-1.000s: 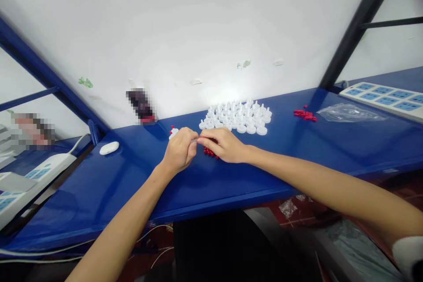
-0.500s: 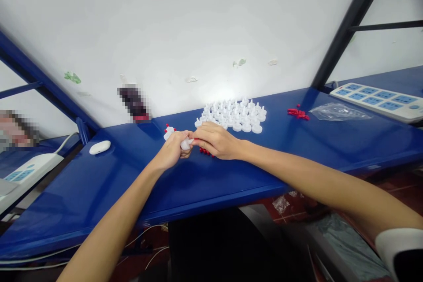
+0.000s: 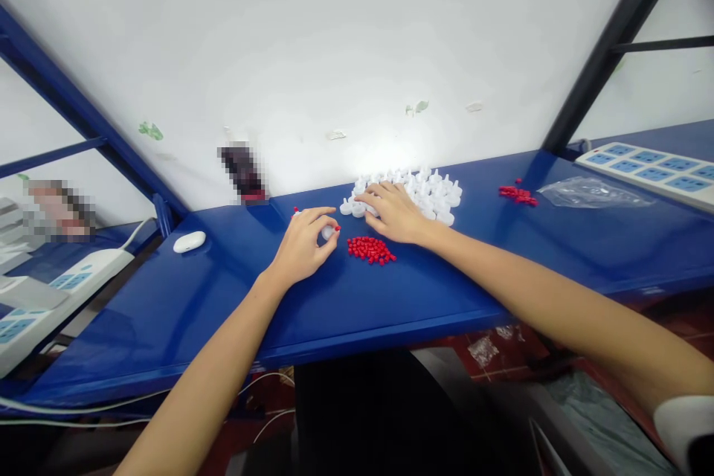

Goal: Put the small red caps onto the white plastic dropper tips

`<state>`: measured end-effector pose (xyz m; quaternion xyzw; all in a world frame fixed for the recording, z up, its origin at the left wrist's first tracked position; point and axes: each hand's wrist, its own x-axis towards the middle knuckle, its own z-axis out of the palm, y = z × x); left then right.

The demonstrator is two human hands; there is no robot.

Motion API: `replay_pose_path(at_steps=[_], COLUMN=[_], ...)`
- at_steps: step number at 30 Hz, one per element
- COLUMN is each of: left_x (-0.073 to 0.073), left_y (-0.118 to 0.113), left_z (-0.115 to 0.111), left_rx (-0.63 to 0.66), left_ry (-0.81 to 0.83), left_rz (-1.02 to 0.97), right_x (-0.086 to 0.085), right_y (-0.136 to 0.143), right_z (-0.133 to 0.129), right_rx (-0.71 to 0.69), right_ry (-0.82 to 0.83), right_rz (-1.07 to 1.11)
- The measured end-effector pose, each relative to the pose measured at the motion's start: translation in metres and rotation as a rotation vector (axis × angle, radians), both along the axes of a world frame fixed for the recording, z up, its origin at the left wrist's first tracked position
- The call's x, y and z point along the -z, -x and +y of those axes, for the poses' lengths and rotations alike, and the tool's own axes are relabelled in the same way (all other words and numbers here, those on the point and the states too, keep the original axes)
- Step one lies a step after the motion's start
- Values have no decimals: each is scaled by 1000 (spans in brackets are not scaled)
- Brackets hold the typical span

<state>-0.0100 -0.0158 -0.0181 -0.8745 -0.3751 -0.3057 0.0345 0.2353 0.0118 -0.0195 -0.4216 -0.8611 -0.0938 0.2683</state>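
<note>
In the head view, my left hand (image 3: 301, 245) is closed round a white spouted cap (image 3: 327, 233) with a small red tip cap (image 3: 338, 228) on its spout. Behind those fingers, another red-tipped white piece (image 3: 296, 211) shows only in part. My right hand (image 3: 396, 212), fingers spread, reaches over the near left side of a group of white spouted caps (image 3: 435, 193). Whether its fingertips touch one, I cannot tell. Between the two hands lies a pile of small red tip caps (image 3: 371, 250) on the blue table (image 3: 357, 305).
A smaller heap of red caps (image 3: 518, 195) lies to the right, beside a clear plastic bag (image 3: 594, 193) and a white power strip (image 3: 652, 169). At the left is a white earbud case (image 3: 190, 242). A blurred-out dark item (image 3: 242, 172) leans on the wall.
My hands were together at the white spouted cap; now they are apart. The right hand has moved right to the white group, uncovering the red pile. The left still holds its piece.
</note>
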Motion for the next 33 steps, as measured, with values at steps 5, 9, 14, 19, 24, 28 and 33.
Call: replay_pose_path(at_steps=[5,9,14,19,24,28,33], left_x=[3,5,4,6,9,3,-10], left_y=[4,10,18,20,23,21,22], left_z=[3,6,9,12,17,16,14], left_rx=[-115,-183,-248,-311,-369,-372,-338], left_ry=[-9,27,23,25,64,-6,-229], left_rz=[145,162,147,105,31,-106,-433], right_x=[0,1,2,-3,-2,3,6], right_y=[4,-3,-3,2,7,9,11], right_z=[0,5,6,-1,-7,-5,-4], right_rx=[-68,-54,-49,-75,-152,-184,-191], right_ry=[76,97,128,110,109,102,160], right_rz=[-61,-80,-62,-20,96,139,118])
